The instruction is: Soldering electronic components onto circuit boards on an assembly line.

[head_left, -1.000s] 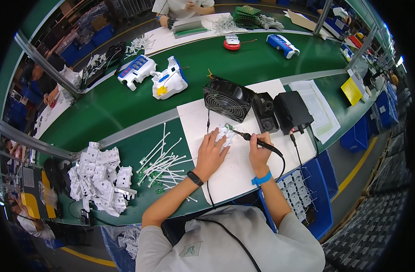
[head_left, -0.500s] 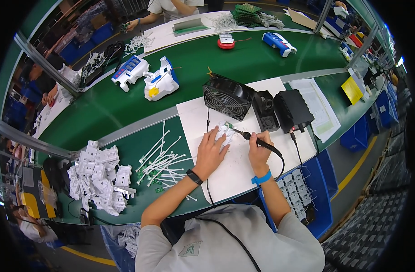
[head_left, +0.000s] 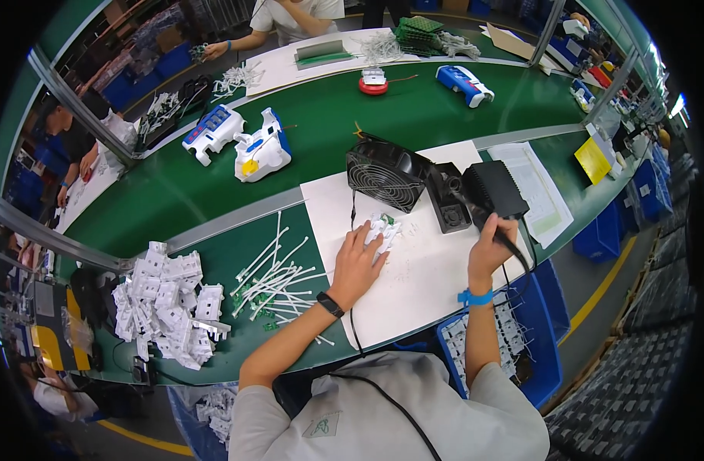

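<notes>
My left hand (head_left: 356, 265) rests on the white sheet, its fingers holding a small white plastic housing (head_left: 383, 240) in place. A little green circuit board (head_left: 387, 220) shows at the housing's far end. My right hand (head_left: 491, 247) is closed around a soldering iron (head_left: 479, 213), whose tip end is at the black iron stand (head_left: 450, 207); the tip itself cannot be made out. Beyond my left hand stands a black fan (head_left: 384, 178) with a wire grille. White cables with green boards (head_left: 279, 280) lie loose to the left.
A pile of white housings (head_left: 171, 300) covers the bench's left part. Right of the stand sits a black power unit (head_left: 496, 188), then papers (head_left: 532, 184). Blue bins (head_left: 548, 357) stand below the right edge. White-and-blue device shells (head_left: 263, 150) lie on the green belt. Other people work beyond.
My right hand has carried the soldering iron away from the housing, to the right and up to the stand. The left hand stays on the housing. Items on the belt have shifted slightly left.
</notes>
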The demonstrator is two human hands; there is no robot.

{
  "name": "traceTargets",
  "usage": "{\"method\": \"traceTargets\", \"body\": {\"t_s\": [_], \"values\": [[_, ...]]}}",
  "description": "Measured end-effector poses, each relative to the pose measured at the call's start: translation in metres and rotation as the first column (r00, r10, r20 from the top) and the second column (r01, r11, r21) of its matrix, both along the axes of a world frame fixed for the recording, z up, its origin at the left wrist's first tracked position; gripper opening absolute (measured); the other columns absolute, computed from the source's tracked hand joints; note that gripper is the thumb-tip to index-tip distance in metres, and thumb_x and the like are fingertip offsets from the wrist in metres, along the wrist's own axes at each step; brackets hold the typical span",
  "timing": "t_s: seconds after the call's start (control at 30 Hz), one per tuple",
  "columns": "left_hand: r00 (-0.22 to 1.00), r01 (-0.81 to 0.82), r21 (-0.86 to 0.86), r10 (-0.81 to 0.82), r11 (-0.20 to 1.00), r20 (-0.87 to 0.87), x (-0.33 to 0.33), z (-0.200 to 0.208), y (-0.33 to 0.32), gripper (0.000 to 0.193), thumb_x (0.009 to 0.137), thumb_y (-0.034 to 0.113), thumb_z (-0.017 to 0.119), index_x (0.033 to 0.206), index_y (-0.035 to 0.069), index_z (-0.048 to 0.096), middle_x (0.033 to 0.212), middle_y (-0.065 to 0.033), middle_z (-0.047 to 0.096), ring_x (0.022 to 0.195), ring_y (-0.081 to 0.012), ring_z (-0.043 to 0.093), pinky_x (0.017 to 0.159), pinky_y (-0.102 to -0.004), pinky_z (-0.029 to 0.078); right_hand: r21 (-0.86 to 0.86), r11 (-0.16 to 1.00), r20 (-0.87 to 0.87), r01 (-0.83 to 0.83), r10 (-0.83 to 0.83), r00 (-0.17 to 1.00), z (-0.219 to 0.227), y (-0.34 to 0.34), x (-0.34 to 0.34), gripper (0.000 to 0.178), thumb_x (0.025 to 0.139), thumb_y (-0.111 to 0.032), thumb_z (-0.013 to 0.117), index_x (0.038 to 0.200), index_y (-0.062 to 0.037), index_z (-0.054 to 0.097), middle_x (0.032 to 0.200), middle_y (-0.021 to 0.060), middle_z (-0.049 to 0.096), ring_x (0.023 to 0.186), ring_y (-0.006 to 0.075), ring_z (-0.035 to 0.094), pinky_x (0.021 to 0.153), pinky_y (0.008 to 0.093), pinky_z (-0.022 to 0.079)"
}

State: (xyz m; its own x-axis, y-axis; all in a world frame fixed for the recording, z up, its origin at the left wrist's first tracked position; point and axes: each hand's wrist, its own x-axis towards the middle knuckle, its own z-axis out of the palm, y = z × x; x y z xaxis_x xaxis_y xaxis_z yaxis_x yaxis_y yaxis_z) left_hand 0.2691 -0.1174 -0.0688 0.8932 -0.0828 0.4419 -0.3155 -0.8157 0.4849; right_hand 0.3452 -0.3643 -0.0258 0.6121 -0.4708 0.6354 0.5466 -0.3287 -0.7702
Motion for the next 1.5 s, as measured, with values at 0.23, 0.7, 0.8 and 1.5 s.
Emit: {"method": "traceTargets", "body": {"t_s": [0.23, 0.7, 0.8, 1.5], "values": [[1.000, 0.001, 0.013, -0.001, 1.000, 0.006, 0.001, -0.007, 0.003, 0.037, 0.085, 0.018, 0.077, 0.117, 0.000, 0.071, 0.141, -0.0234, 0.055, 0.120, -0.0351, 0.054, 0.102, -0.0396, 0.049, -0.205, 0.977, -0.236, -0.055, 0.005, 0.972, 0.015, 0.004, 0.054, 0.021, 0.100, -0.014, 0.066, 0.086, -0.0009, 0.058, 0.068, 0.0082, 0.058, 0.064, 0.0134, 0.053, 0.060, 0.0326, 0.045], [0.998, 0.027, -0.065, -0.031, 0.998, -0.054, 0.001, 0.013, 0.007, 0.038, 0.083, 0.015, 0.077, 0.116, -0.002, 0.071, 0.138, -0.0246, 0.056, 0.121, -0.0374, 0.051, 0.105, -0.0405, 0.046, 0.005, 0.924, -0.452, -0.383, 0.343, 0.824, 0.014, 0.018, 0.047, 0.024, 0.093, -0.015, 0.074, 0.105, 0.0019, 0.062, 0.076, 0.0083, 0.063, 0.059, 0.0143, 0.057, 0.056, 0.0293, 0.046], [1.000, 0.019, -0.160, -0.023, 0.987, -0.022, -0.001, 0.036, 0.007, 0.047, 0.078, 0.014, 0.079, 0.120, -0.002, 0.065, 0.131, -0.0216, 0.059, 0.117, -0.0400, 0.051, 0.103, -0.0435, 0.046, -0.150, 0.945, -0.472, -0.291, 0.190, 0.861, -0.031, -0.008, 0.042, 0.034, 0.089, -0.017, 0.079, 0.111, 0.0017, 0.062, 0.082, 0.0088, 0.064, 0.069, 0.0152, 0.060, 0.063, 0.0309, 0.048], [0.832, -0.378, 0.276, 0.455, 0.884, -0.318, 0.049, 0.067, 0.155, 0.070, 0.091, 0.056, 0.065, 0.132, -0.001, 0.060, 0.127, -0.0260, 0.065, 0.121, -0.0437, 0.058, 0.111, -0.0608, 0.035, 0.204, 0.710, -0.671, -0.674, 0.602, 0.432, -0.036, 0.037, -0.098, 0.016, 0.095, -0.014, 0.071, 0.098, 0.0009, 0.068, 0.067, 0.0023, 0.062, 0.061, 0.0085, 0.057, 0.057, 0.0249, 0.044]]}}
